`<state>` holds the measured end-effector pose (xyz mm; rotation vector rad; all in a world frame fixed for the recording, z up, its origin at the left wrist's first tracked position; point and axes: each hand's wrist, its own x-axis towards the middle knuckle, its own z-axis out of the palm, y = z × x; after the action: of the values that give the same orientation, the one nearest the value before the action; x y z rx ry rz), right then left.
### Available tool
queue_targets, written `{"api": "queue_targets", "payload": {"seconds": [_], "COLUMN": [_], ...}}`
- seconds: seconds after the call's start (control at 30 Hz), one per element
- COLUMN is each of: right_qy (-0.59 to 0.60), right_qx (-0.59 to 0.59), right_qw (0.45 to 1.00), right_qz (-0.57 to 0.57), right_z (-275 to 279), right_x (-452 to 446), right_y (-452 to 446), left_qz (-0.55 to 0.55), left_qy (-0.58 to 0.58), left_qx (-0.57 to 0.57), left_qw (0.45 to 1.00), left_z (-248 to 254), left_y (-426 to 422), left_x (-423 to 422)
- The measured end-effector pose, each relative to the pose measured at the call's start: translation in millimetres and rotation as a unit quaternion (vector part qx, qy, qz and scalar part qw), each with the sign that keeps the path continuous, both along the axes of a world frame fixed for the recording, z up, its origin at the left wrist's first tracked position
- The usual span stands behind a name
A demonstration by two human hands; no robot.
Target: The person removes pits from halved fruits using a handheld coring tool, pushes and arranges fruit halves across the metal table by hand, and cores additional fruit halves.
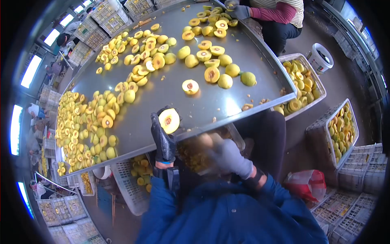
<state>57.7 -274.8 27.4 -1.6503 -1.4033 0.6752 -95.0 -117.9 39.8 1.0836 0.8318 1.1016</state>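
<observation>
My left hand (163, 136), in a black glove, holds a halved yellow fruit (169, 120) with its cut face and reddish centre up, just over the metal table's (142, 106) near edge. My right hand (231, 156), in a grey glove, is smeared by motion below that edge, above a container of fruit pieces (195, 156). A blurred pale shape shows at its fingertips, too unclear to name. Beyond my left hand, one halved fruit (190, 86) lies alone on the metal.
Many fruit halves (87, 126) are heaped at the table's left. Crates of fruit (313, 91) (343, 132), a white bucket (320, 59) and a red bag (305, 184) stand at the right. A co-worker's gloved hand (239, 12) is at the far edge. Another crate (128, 183) is below left.
</observation>
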Motion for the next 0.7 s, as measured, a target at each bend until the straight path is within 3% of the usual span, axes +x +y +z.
{"api": "queue_targets", "payload": {"seconds": [0.17, 0.2, 0.23, 0.33, 0.43, 0.57, 0.7], "right_qy": [-0.154, -0.157, -0.160, -0.174, -0.161, -0.236, -0.178], "right_qx": [0.098, 0.092, 0.086, 0.084, 0.095, 0.011, 0.027], "right_qw": [0.983, 0.983, 0.983, 0.981, 0.982, 0.969, 0.980], "right_qz": [-0.008, -0.001, 0.006, 0.013, 0.013, 0.076, 0.084], "right_z": [51.0, 57.7, 64.5, 66.0, 64.6, 53.7, 64.1], "right_x": [-27.7, -28.5, -29.2, -32.3, -31.6, -28.3, -26.2], "right_y": [2.6, -0.2, -2.7, -9.7, -16.1, -19.7, -23.8], "left_qz": [-0.010, -0.010, -0.005, 0.037, 0.044, 0.057, 0.083], "left_qy": [-0.040, -0.037, 0.050, 0.089, 0.045, 0.029, 0.061], "left_qx": [0.000, 0.011, 0.084, 0.119, 0.116, 0.112, 0.124], "left_qw": [0.999, 0.999, 0.995, 0.988, 0.991, 0.992, 0.987], "left_z": [36.0, 43.8, 50.4, 68.2, 73.0, 73.2, 72.5], "left_y": [-64.9, -74.1, -80.5, -98.3, -102.8, -105.1, -106.6], "left_x": [-3.7, -2.3, -2.2, 5.4, 11.0, 15.8, 19.5]}}
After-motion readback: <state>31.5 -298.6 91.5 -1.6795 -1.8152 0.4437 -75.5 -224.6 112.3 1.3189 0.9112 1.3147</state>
